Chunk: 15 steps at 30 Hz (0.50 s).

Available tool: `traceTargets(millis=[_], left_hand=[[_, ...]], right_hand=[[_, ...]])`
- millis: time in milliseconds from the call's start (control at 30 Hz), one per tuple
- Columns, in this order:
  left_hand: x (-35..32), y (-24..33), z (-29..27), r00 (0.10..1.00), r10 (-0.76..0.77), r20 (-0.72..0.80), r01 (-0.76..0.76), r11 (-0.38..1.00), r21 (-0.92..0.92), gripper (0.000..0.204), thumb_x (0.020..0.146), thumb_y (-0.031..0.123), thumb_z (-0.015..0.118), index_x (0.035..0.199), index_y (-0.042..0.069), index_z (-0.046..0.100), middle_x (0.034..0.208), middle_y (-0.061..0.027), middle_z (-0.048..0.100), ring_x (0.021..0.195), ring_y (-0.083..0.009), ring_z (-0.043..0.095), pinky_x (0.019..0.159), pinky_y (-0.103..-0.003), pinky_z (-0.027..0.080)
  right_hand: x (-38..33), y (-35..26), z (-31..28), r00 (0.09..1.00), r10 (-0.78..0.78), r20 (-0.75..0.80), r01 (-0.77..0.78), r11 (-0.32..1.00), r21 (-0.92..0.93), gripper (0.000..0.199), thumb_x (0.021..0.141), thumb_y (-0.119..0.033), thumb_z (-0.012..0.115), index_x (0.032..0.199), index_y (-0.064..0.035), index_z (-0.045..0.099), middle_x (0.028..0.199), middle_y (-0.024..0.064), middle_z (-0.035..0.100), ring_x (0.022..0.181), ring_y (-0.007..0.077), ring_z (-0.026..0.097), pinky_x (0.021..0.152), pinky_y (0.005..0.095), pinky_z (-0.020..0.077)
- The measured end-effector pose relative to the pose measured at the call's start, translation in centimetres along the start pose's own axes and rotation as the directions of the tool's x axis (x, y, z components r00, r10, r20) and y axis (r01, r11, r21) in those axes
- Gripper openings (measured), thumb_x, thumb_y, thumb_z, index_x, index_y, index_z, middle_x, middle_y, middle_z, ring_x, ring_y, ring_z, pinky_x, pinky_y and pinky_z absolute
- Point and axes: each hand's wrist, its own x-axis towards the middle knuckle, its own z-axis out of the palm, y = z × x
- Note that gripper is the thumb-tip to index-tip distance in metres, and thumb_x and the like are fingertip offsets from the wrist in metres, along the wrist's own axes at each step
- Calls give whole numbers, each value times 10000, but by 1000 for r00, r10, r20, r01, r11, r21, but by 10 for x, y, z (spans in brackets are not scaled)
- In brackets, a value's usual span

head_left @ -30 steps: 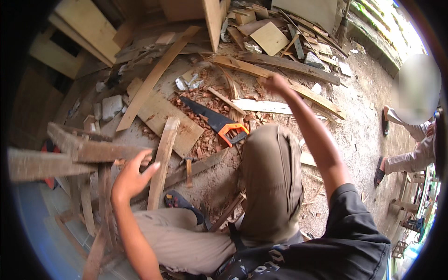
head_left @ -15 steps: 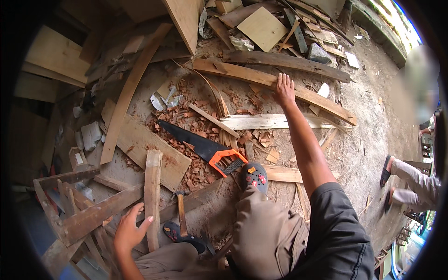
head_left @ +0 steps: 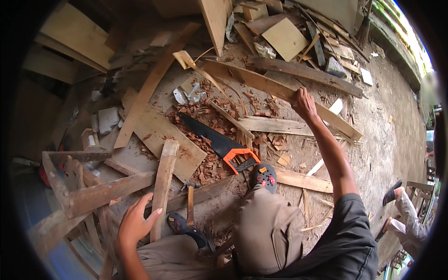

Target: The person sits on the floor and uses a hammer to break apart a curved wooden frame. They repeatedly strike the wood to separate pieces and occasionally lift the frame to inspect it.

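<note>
My right hand (head_left: 304, 103) reaches far forward, its fingers curled over the upper edge of a long brown plank (head_left: 261, 83). That plank lies slanting across the ground, and a split strip of pale wood (head_left: 205, 72) sticks up by its left end. My left hand (head_left: 137, 223) is open, fingers and thumb apart, beside a short wooden board (head_left: 165, 182) that stands at a tilt near my knee. Between my hands, a handsaw (head_left: 210, 135) with a black blade and an orange handle rests on reddish wood chips. A hammer (head_left: 190, 205) stands by my left shoe.
A wooden frame (head_left: 107, 191) stands at the left. Wide boards (head_left: 170, 151) and another dark plank (head_left: 303, 74) lie about. Scrap wood (head_left: 287, 39) is heaped at the back. Another person's legs (head_left: 403, 214) show at the right.
My right hand has gone from lying flat on the plank to gripping its edge. The plank has tipped, and the pale strip has risen at its left end. My left hand remains open.
</note>
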Motion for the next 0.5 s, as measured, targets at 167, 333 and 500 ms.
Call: traceTargets(millis=[167, 333, 500], left_hand=[[-41, 9, -3, 924, 162, -345, -177, 984, -11, 469, 865, 203, 717, 1260, -16, 590, 1251, -205, 640, 1175, -393, 598, 1000, -433, 465], [-85, 31, -6, 610, 325, -723, -404, 912, 70, 467, 846, 120, 718, 1276, 2, 577, 1280, -198, 607, 1190, -378, 579, 1046, -422, 434], [-116, 28, 2, 551, 362, -752, -520, 854, 30, 516, 876, 204, 723, 1310, -6, 541, 1310, -201, 584, 1239, -356, 549, 1068, -417, 409]], right_hand=[[-36, -44, -91, 956, -294, -3, 294, 955, 27, 505, 754, -176, 725, 1167, -12, 484, 1136, 176, 547, 1076, 332, 587, 943, 432, 431], [-68, -98, -171, 883, -468, 31, 463, 880, 105, 721, 735, -280, 796, 1322, -40, 452, 1233, 159, 542, 1159, 301, 561, 1001, 438, 380], [-81, -158, -243, 813, -579, -62, 582, 804, 121, 751, 755, -346, 805, 1340, -47, 441, 1230, 145, 561, 1165, 304, 562, 1003, 445, 367]])
